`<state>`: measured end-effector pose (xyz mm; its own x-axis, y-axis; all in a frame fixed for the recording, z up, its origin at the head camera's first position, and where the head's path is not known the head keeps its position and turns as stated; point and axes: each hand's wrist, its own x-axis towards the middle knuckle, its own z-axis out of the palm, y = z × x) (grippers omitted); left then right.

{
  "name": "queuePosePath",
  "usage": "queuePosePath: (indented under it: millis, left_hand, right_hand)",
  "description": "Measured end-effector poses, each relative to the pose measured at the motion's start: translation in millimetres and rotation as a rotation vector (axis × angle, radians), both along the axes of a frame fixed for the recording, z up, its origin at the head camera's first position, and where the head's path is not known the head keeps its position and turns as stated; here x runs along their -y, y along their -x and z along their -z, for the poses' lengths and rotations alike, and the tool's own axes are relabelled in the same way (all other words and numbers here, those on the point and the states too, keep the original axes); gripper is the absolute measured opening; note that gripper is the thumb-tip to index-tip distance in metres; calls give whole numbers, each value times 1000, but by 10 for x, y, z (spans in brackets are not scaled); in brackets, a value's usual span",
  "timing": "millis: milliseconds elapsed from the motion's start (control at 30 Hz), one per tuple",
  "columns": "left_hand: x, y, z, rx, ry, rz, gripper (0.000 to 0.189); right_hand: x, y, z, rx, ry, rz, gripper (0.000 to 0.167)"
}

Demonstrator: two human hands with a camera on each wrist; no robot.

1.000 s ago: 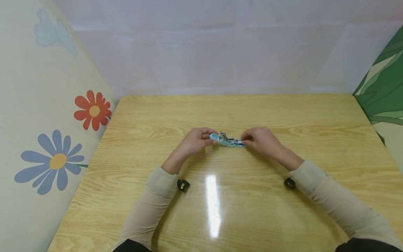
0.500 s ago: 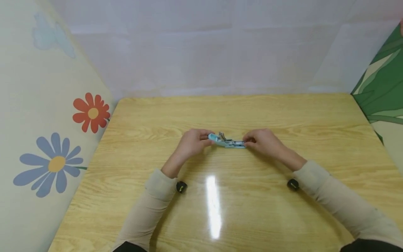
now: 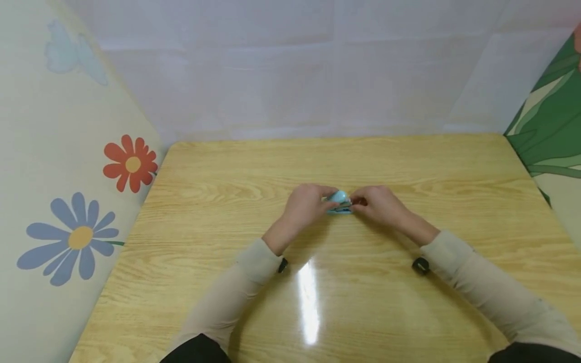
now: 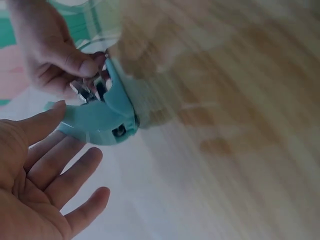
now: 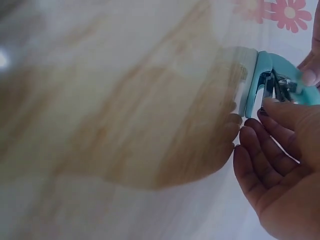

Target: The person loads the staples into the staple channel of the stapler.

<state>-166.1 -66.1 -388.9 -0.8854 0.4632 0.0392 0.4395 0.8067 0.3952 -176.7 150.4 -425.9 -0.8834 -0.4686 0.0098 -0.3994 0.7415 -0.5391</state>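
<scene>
A teal stapler [image 3: 338, 197] with its top cover raised stands at mid-table between the two hands. Its metal inner parts [image 5: 286, 89] show between cover and base in the right wrist view. My left hand [image 3: 305, 205] pinches the cover with the thumb on one side and fingers on the other; its other fingers [image 4: 87, 212] are spread loosely. Thumb and index finger of my right hand [image 3: 379, 202] grip the stapler's front end at the metal magazine [image 5: 268, 86], partly hiding it. The remaining right fingers curve loosely below.
The glossy wood-grain table [image 3: 218, 174] reflects a bright light strip. A white sheet [image 3: 272, 85] hangs behind it. Painted walls with flowers [image 3: 79, 238] and green leaves [image 3: 554, 126] flank the sides. Small black wrist cameras [image 3: 420, 265] sit at the cuffs.
My left hand has moved right, swinging the stapler's cover up and over from lying back flat toward the base. The right hand has stayed nearly in place at the front end.
</scene>
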Motion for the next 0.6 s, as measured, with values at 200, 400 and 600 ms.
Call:
queuePosePath:
  millis: [200, 400, 600]
  left_hand:
    - [-209, -5, 30, -57, 170, 41, 23]
    - [-312, -4, 13, -137, 299, 82, 25]
    - [-351, 32, 48, -181, 369, 99, 26]
  right_hand:
    - [-2, 3, 38, -44, 29, -4, 13]
    - [-6, -5, 37, -80, 47, -6, 12]
    - [-11, -13, 42, -84, 53, 6, 14]
